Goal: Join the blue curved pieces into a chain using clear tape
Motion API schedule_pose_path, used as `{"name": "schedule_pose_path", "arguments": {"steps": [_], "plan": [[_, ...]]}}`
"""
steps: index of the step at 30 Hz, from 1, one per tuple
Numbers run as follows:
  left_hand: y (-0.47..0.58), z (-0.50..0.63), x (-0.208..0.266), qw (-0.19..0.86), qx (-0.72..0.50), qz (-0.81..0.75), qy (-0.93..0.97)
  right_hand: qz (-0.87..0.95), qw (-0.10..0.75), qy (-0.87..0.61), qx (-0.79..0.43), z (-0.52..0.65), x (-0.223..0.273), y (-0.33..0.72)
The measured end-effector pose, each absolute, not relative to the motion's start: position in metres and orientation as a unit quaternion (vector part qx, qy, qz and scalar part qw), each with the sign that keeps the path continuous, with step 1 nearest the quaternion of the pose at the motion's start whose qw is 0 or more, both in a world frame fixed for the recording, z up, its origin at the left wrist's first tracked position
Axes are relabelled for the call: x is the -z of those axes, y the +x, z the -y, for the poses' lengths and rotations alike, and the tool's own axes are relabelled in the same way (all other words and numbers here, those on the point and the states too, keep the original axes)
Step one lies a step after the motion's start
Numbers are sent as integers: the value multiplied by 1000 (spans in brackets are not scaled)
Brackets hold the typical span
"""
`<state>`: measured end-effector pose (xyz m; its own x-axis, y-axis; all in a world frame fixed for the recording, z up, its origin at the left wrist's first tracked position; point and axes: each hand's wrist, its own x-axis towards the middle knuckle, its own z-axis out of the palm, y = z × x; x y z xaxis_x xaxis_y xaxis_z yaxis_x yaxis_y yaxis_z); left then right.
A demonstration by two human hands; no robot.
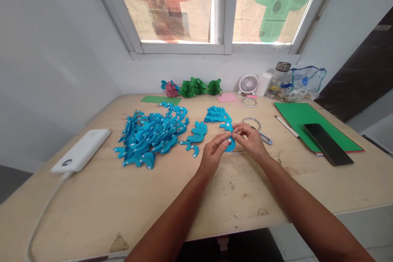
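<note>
Both hands meet near the middle of the table over a curved blue paper cutout [231, 146] that has small white patches on it. My left hand [215, 149] pinches it from the left, and my right hand [249, 141] pinches it from the right, fingertips almost touching. Just beyond my fingers lies a fanned stack of blue paper cutouts [216, 114], linked or very close to the held piece. To the left of my left hand are a few overlapping blue cutouts [198, 132], and farther left a large heap of them [153, 131].
Along the wall stand green paper figures [198, 86], a pink-and-blue one [171, 89], a small fan [248, 84] and a bottle [278, 78]. Tape rolls [249, 102] lie near my right hand. Farther right are a phone [328, 144], green sheets [310, 120] and a pen [287, 127]; a power bank [81, 150] lies left.
</note>
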<state>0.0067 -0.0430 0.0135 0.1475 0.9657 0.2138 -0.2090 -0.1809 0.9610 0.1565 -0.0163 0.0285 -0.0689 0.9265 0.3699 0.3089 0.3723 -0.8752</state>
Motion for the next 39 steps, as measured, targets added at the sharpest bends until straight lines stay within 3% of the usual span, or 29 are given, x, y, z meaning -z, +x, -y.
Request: {"name": "schedule_pose_path", "arguments": {"steps": [20,39], "plan": [[0,33,-7,532,-568,-381,499,594,512,-455,-423,21,-34,153],[2,35,-10,504,-560,-363,548,576,437,-490,-487,19,-30,152]]}}
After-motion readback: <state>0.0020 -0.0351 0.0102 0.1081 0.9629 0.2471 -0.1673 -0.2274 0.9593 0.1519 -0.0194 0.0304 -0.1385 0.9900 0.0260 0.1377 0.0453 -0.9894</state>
